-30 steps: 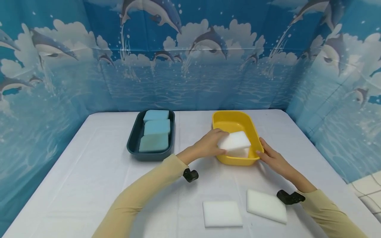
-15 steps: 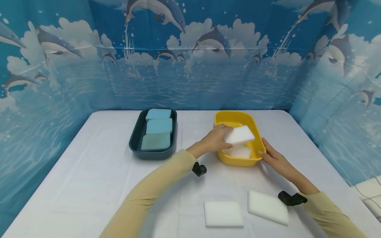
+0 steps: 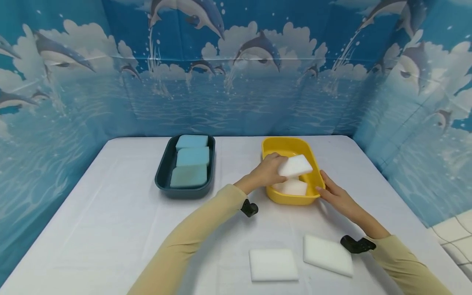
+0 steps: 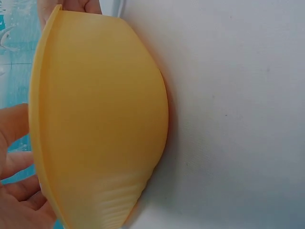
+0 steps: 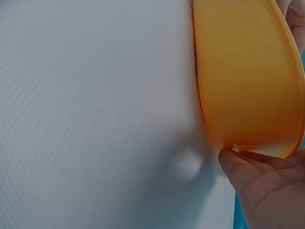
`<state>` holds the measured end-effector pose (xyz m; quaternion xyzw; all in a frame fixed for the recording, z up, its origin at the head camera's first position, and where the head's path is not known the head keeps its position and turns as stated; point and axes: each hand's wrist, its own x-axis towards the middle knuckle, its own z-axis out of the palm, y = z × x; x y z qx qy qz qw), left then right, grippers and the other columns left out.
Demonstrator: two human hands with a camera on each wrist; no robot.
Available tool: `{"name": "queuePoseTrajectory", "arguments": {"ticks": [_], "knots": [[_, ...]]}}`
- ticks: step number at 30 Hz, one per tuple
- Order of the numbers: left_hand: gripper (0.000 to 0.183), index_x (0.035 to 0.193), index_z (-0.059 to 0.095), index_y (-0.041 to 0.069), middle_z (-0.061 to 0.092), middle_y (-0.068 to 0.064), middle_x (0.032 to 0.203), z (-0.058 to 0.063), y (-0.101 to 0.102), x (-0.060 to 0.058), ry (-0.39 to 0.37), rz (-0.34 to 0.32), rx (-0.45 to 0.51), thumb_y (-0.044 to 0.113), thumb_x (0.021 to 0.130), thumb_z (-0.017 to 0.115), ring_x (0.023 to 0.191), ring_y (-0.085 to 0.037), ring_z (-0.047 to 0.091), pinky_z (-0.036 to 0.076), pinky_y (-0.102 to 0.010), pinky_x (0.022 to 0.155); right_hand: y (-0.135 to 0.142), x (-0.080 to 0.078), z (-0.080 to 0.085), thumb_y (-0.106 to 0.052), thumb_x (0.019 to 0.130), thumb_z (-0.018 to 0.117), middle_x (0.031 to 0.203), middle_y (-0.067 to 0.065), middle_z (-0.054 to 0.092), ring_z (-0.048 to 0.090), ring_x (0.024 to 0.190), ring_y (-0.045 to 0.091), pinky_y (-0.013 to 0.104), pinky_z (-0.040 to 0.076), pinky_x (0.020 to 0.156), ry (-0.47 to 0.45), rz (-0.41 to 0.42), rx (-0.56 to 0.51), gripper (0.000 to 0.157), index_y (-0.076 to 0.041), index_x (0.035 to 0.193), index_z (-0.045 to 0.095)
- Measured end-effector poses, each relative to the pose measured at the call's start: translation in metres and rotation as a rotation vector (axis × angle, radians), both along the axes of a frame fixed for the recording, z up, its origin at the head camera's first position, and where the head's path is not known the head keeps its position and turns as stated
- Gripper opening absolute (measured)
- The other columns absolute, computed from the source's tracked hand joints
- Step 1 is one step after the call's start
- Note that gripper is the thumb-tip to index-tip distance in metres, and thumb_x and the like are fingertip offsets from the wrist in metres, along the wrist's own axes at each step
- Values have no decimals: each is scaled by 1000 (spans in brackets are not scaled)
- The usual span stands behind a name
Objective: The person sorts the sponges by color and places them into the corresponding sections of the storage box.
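My left hand (image 3: 271,170) pinches a white sponge (image 3: 296,166) above the yellow tray (image 3: 315,164). Under it, another white sponge (image 3: 293,187) lies in the near end of that tray, partly covered by the held one. At the tray's near right corner my right hand (image 3: 341,199) holds the rim and outer wall. The left wrist view shows the yellow tray's outer wall (image 4: 100,109), with left-hand fingers (image 4: 19,164) beyond its rim. In the right wrist view, right-hand fingers (image 5: 262,176) touch the lower part of the tray's wall.
A dark teal tray (image 3: 159,180) at the left holds three blue-green sponges (image 3: 193,157) in a row. Two white sponges lie near the front of the white table (image 3: 110,229): one flat sponge (image 3: 273,265) and one angled sponge (image 3: 327,255) beside the right wrist. A dolphin-print curtain (image 3: 236,102) hangs behind.
My left hand has lifted the white sponge slightly up and away from me, so more of the sponge beneath shows. My right hand stays at the tray's corner.
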<state>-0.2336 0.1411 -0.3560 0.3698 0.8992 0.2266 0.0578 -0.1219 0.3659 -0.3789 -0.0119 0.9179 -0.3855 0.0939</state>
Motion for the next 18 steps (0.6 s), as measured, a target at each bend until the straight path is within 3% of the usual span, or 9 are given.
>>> {"name": "queuePoseTrajectory", "arguments": {"ticks": [18], "knots": [[61, 140, 44, 13, 46, -6, 138, -4, 6, -5, -5, 2, -39, 25, 85, 69, 128, -20, 43, 41, -28, 109, 1, 0, -1, -43, 100, 37, 157, 22, -4, 14, 140, 49, 58, 32, 104, 3, -16, 12, 76, -13, 150, -12]]}}
